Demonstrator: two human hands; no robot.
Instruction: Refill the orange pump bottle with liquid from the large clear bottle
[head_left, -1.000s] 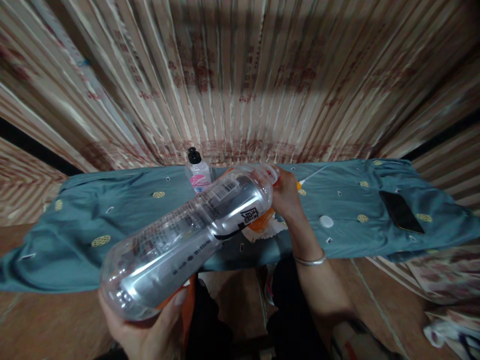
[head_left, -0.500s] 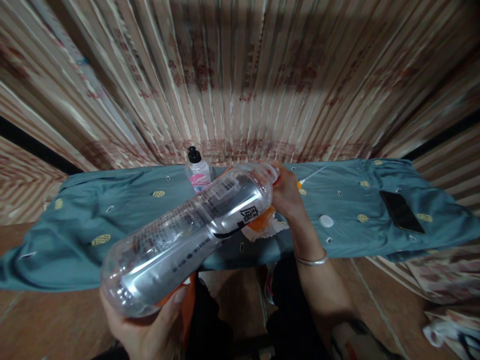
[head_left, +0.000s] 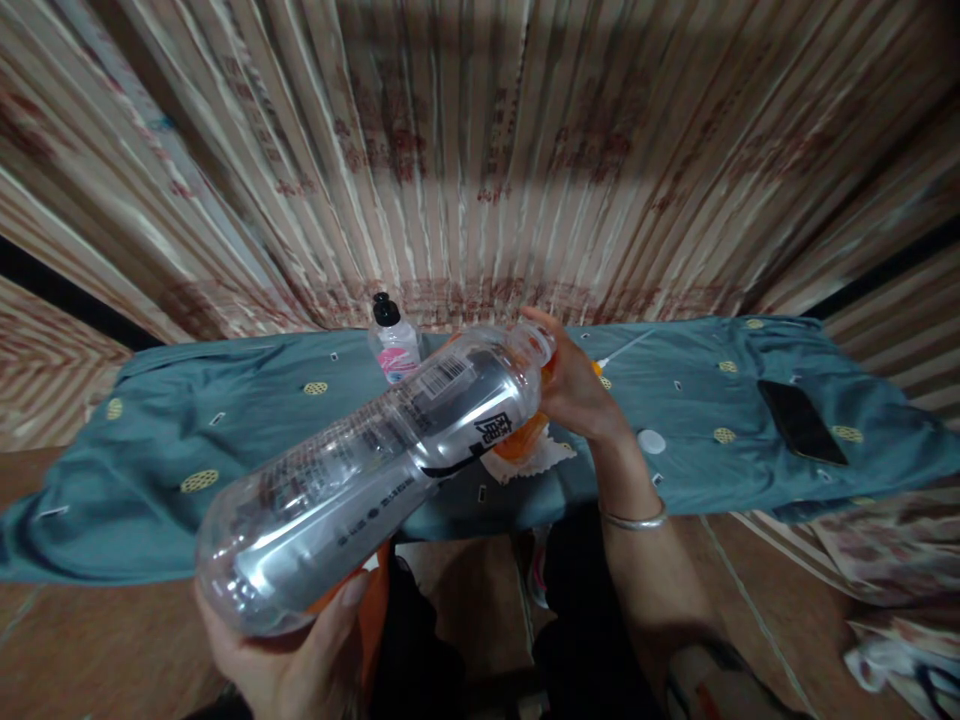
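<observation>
Bottle (head_left: 367, 480) at centre frame: slanting it, clamping its base in left hand (head_left: 292, 665), now lifting fingers of right hand (head_left: 581, 390) beside its mouth, grip unclear; apparently relying more on left support.

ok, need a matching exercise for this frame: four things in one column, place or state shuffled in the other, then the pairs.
Things:
1. large clear bottle
2. small bottle
3. white disc
4. black phone

Place or state:
A. flat, near the right end of the teal cloth
B. upright, with a black top
C. tilted, its base in the left hand
D. on the cloth, between the right forearm and the phone

Pairs: 1-C, 2-B, 3-D, 4-A
</observation>
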